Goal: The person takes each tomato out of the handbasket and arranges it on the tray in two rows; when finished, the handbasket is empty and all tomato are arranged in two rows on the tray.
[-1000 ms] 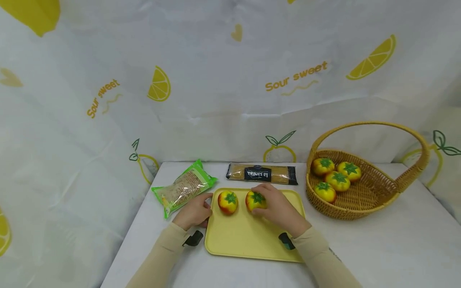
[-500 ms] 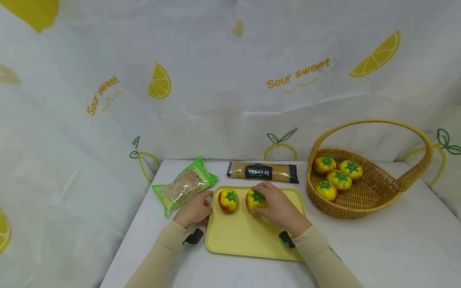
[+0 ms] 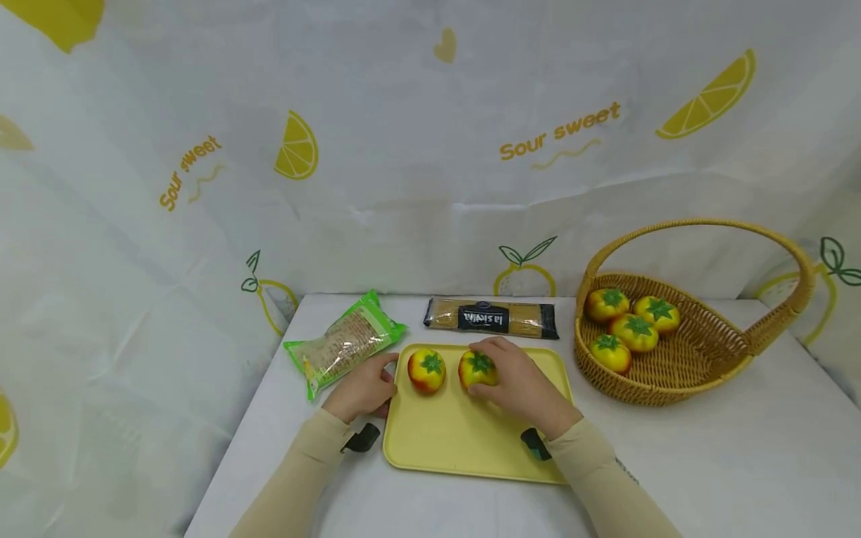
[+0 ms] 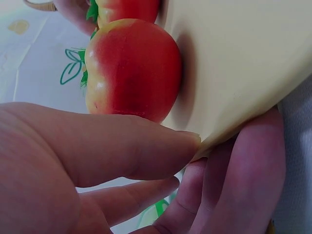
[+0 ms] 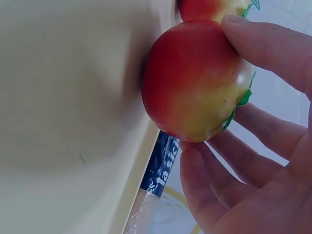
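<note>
Your right hand point(image 3: 521, 385) has its fingers curled round the right tomato point(image 3: 477, 369), which sits on the yellow tray point(image 3: 464, 444) — second tomato point(image 3: 427, 369) just beside it. Your left hand point(image 3: 363, 388) pinches the tray's left edge, thumb on top — nothing else in it.

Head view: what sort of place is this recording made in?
Probably a staged tabletop set, not a real kitchen: a lemon-print sheet screens a white table laid with a yellow tray and a wicker basket.
</note>
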`<act>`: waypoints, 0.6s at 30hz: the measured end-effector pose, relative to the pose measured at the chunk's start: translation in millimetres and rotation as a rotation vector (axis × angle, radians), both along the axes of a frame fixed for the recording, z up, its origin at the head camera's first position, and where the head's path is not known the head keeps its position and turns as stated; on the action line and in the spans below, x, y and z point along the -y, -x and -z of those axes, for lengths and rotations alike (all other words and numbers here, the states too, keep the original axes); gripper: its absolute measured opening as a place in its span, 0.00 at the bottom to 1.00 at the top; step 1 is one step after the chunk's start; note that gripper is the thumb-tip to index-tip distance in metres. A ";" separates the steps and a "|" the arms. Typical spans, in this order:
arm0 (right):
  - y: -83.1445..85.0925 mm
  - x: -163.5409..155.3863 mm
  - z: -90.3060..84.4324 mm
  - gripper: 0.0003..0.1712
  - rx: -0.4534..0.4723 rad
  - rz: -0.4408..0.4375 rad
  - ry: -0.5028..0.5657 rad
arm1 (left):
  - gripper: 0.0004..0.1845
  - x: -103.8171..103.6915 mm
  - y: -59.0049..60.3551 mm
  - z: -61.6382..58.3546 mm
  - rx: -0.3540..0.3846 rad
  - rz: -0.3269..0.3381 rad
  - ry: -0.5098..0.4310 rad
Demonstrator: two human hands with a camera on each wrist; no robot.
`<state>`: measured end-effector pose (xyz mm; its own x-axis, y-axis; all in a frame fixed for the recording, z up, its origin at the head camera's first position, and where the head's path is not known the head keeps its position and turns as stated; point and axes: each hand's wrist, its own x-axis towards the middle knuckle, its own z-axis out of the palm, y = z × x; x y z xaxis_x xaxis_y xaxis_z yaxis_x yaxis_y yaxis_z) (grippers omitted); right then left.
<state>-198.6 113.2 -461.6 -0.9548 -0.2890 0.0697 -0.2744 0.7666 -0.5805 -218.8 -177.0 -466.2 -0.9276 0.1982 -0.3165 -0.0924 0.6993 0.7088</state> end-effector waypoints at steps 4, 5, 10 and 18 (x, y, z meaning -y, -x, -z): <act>0.0 -0.6 0.7 0.40 -0.009 -0.009 -0.001 | 0.35 -0.3 -1.2 -1.8 0.007 -0.005 -0.001; 0.0 -0.7 0.8 0.40 -0.011 -0.013 0.000 | 0.35 -0.3 -1.3 -1.9 0.008 -0.006 -0.002; -0.5 -1.1 -0.5 0.41 -0.016 -0.026 -0.005 | 0.35 0.0 -0.6 -0.6 0.010 -0.011 -0.010; -0.7 -2.6 -3.7 0.42 -0.007 -0.022 -0.011 | 0.35 0.0 1.9 1.0 0.019 -0.014 -0.002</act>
